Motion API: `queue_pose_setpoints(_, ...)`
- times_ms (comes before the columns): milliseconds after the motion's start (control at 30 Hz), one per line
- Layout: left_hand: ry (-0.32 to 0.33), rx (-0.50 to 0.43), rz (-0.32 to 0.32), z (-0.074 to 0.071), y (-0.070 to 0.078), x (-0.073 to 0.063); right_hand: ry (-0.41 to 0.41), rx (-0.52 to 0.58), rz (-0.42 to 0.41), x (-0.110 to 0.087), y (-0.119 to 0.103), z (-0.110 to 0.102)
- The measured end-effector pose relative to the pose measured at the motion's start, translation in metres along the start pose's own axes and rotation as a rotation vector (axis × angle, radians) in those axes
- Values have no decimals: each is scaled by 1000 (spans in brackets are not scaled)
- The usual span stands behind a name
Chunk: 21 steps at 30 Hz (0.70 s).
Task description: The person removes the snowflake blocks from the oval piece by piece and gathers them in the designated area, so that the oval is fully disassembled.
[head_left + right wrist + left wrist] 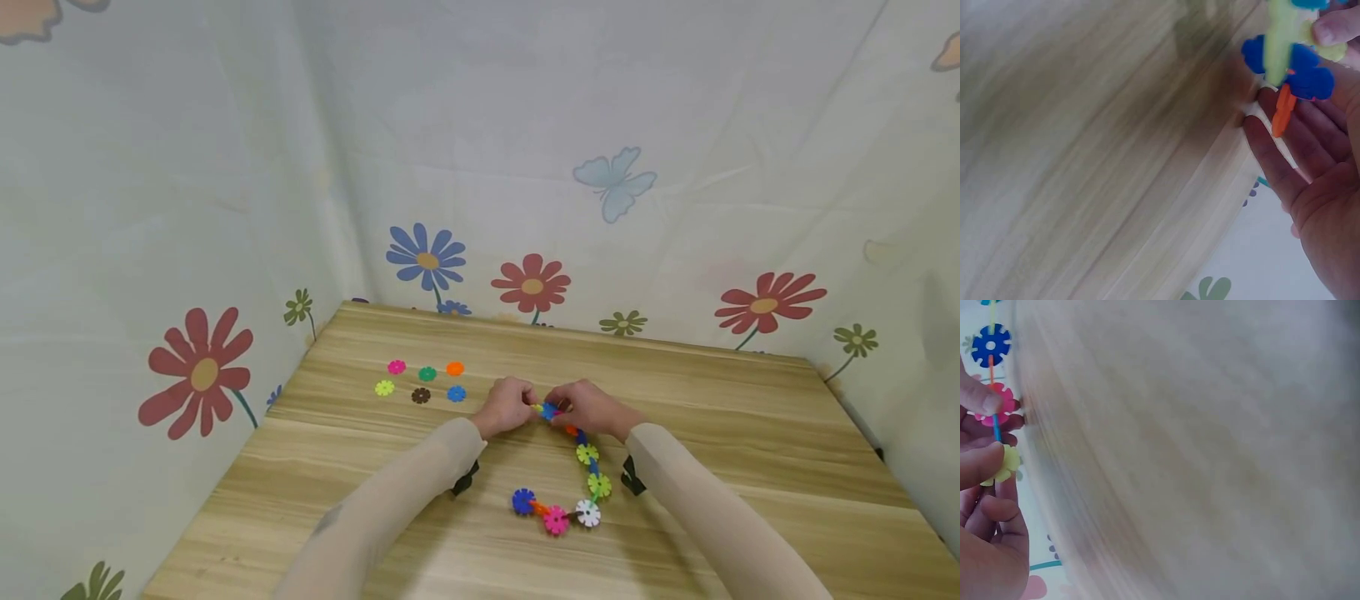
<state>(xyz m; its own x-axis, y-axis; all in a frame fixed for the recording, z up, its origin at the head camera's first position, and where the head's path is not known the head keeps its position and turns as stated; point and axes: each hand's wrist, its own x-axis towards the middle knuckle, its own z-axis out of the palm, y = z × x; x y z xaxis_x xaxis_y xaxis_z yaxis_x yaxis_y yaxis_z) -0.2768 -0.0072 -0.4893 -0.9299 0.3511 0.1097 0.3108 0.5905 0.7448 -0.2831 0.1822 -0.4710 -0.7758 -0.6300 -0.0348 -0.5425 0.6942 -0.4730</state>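
Observation:
A curved chain of notched plastic snowflake discs runs over the table from a dark blue disc past a pink disc and a white disc up to both hands. My left hand pinches the yellow disc at the chain's far end. Just right of it, my right hand pinches the neighbouring pink disc. Between them a light blue disc stands edge-on, slotted in. Beyond the pink one, an orange disc and a dark blue disc hang near my right palm.
Left of the hands lie several loose discs in two rows: pink, green, orange, yellow, brown and blue. The wooden table meets a flower-printed cloth behind and at the left.

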Motion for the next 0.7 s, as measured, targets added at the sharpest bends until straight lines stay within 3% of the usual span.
queue_pose_setpoints(233,-18,-27,14,-6,-5,-1,4,25,53,0,-1,0)
queue_pose_setpoints(467,-27,-71,-45,-18,-17,-2,0,16,59,1,-1,1)
queue_pose_setpoints(700,-51,-145,-63,-32,-22,-8,-8,5,68,1,-2,0)
